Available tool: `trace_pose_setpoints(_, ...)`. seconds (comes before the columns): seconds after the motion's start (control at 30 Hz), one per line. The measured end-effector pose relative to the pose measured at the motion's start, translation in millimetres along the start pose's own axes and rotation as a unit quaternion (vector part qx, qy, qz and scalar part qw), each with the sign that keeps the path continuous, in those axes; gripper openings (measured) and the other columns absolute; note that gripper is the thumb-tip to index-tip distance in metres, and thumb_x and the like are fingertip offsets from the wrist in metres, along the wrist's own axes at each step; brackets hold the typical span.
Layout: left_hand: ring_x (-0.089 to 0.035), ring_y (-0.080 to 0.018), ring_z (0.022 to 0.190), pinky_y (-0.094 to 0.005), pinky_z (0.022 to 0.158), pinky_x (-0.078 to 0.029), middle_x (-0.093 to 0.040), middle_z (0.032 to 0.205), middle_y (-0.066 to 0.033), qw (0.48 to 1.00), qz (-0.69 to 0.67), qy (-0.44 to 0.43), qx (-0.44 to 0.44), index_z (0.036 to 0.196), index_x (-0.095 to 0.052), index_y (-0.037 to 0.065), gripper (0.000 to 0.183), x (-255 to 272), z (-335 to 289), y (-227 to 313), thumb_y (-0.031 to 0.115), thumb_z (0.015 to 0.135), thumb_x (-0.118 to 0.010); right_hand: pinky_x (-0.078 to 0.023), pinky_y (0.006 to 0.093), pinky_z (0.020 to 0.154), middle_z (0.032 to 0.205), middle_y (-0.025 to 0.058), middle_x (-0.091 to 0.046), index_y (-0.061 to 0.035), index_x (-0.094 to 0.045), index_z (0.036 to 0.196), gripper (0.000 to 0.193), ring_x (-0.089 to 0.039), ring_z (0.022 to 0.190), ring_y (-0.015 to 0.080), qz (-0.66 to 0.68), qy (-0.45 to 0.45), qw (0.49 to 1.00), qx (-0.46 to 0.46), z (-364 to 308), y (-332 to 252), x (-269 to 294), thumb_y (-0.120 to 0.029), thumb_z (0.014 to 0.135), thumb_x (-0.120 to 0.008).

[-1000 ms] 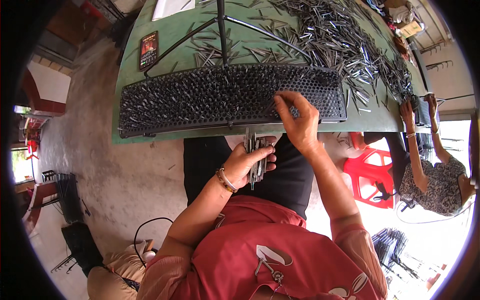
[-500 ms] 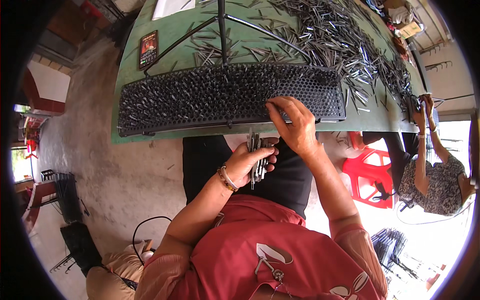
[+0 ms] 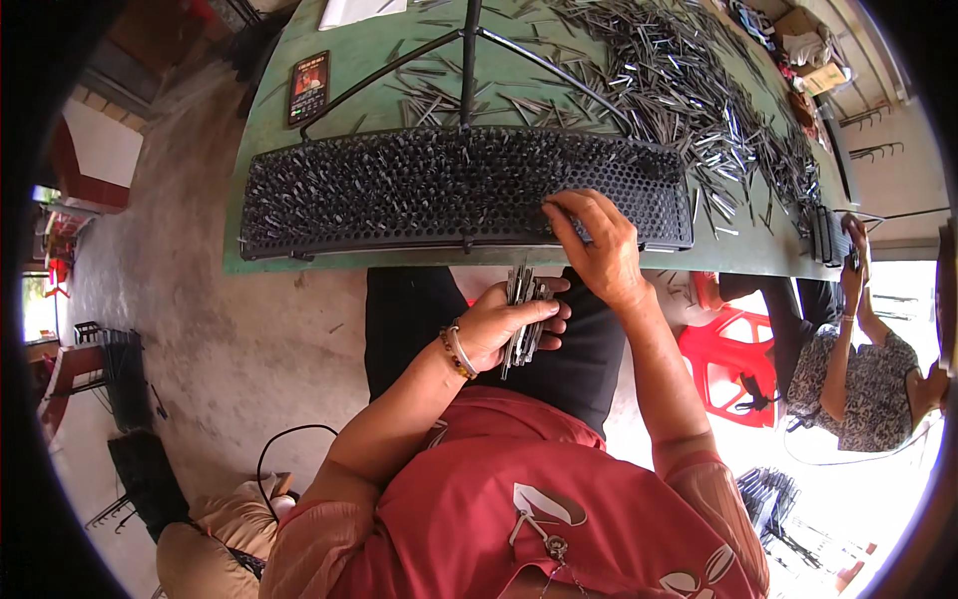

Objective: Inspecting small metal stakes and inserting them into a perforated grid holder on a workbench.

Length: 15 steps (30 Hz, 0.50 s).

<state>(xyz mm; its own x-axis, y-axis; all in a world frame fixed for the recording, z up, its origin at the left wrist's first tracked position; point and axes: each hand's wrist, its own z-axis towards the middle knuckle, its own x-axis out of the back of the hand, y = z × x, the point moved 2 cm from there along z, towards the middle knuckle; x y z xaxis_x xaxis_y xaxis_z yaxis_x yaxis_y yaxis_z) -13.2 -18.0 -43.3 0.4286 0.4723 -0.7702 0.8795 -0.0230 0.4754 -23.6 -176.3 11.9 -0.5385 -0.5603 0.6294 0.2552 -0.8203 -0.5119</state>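
Note:
A long black rack with a honeycomb of round holes lies along the near edge of the green table. Thin dark strips stand packed in its holes on the left and middle; bare holes show toward the right end. My left hand is closed round a bundle of thin metal strips, below the rack and over my lap. My right hand is bent over the rack's front edge, thumb and forefinger pinched at the holes right of the middle. Whatever small piece sits between those fingertips is hidden.
Loose strips are heaped across the table's right side. A phone lies at its left. Black rods rise behind the rack. At the right, another person works by a similar rack, near a red stool.
My right hand stays pinched at the rack, with little change in its pose. The whole view has shifted slightly. The other person's hands have moved on their rack.

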Motion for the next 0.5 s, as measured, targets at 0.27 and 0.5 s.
trace_pose_setpoints(0.27,-0.063,-0.0159,0.082,-0.0327,0.070,-0.057,-0.063,0.094,-0.0083,1.000,-0.005,0.002,0.000,0.122,-0.050,0.001,0.036,2,-1,-2,0.011,0.089,-0.060,-0.051,0.0324,0.067,0.088,0.0121,-0.064,0.0000,-0.063,0.093,0.016,-0.064,0.077,0.0275,0.020,-0.017,0.999,-0.037,-5,2,-3,0.002,0.077,-0.067)
trace_pose_setpoints(0.5,-0.063,-0.0155,0.082,-0.0321,0.070,-0.058,-0.063,0.093,-0.0083,1.000,0.001,-0.005,-0.002,0.121,-0.050,0.001,0.036,-1,-2,-2,0.011,0.089,-0.060,-0.051,0.0312,0.067,0.089,0.0108,-0.063,-0.0011,-0.066,0.092,0.016,-0.064,0.076,0.0242,0.058,-0.007,0.994,-0.089,-5,-9,-2,0.000,0.077,-0.069)
